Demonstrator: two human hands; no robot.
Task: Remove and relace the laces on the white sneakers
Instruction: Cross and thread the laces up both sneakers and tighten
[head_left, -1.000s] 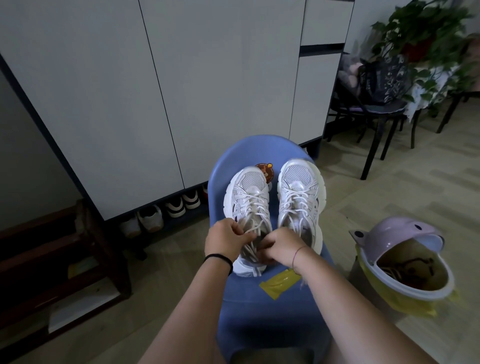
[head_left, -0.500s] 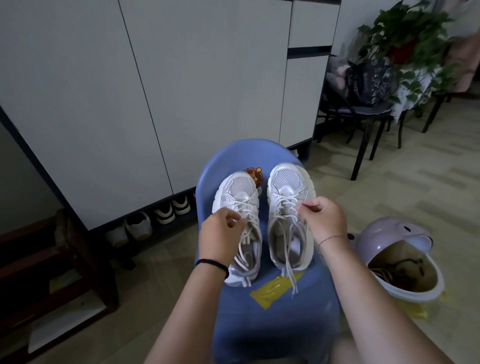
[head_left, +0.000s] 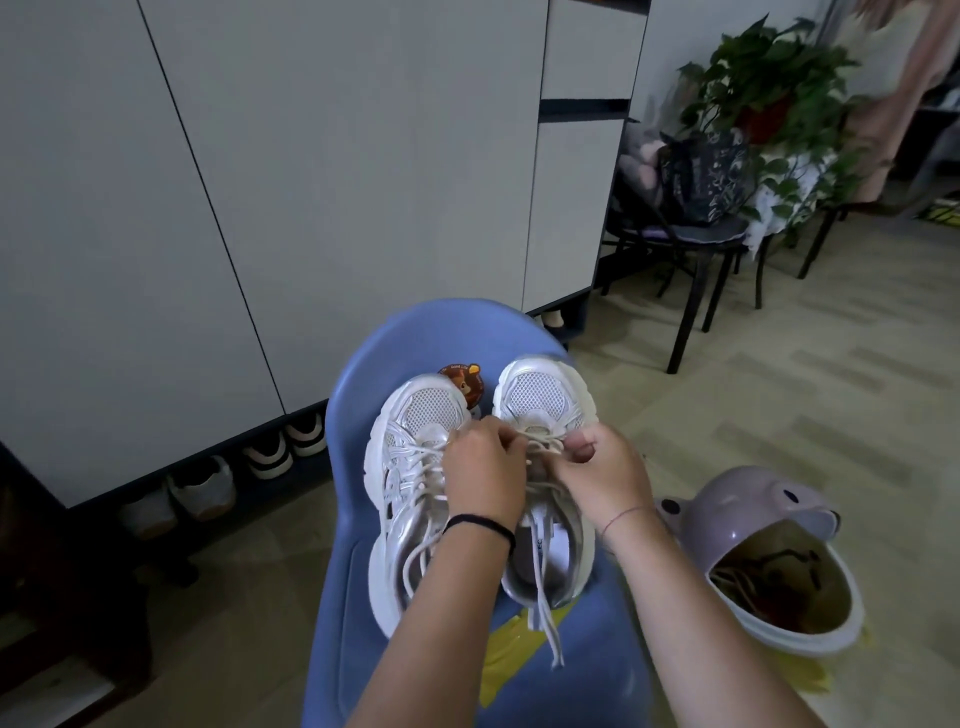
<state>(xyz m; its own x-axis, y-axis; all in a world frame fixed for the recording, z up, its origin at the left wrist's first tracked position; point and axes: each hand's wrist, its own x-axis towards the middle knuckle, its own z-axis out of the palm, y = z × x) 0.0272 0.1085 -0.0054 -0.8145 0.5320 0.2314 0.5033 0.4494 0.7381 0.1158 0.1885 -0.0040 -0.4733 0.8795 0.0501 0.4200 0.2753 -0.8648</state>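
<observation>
1. The two white sneakers stood side by side on the seat of the blue chair (head_left: 431, 332), toes toward its back edge. The left sneaker (head_left: 415, 415) lay by the seat's left edge and the right sneaker (head_left: 540, 405) by its right edge.
2. The left hand (head_left: 483, 467) and the right hand (head_left: 602, 473) met over the right sneaker's toe-end eyelets. Each had its fingers curled in a narrow pinch on the lace (head_left: 548, 613). Which crossing each pinch held was hidden by the knuckles.
3. The lace looked light, limp and soft, with no stiffness of its own. It would probably follow a pull but not a push, so the best hold seemed to be close to the eyelet when drawing it out, and right at the tip when threading it back.
4. Its loose end trailed down the shoe's opening toward the seat's front edge, across a yellow scrap (head_left: 504, 654). It could snag or tangle there.
5. The sneaker itself seemed light, with a soft mesh upper on a firmer sole. On the smooth seat it might slide under a tug, so bracing it by the sides seemed wise.
</observation>
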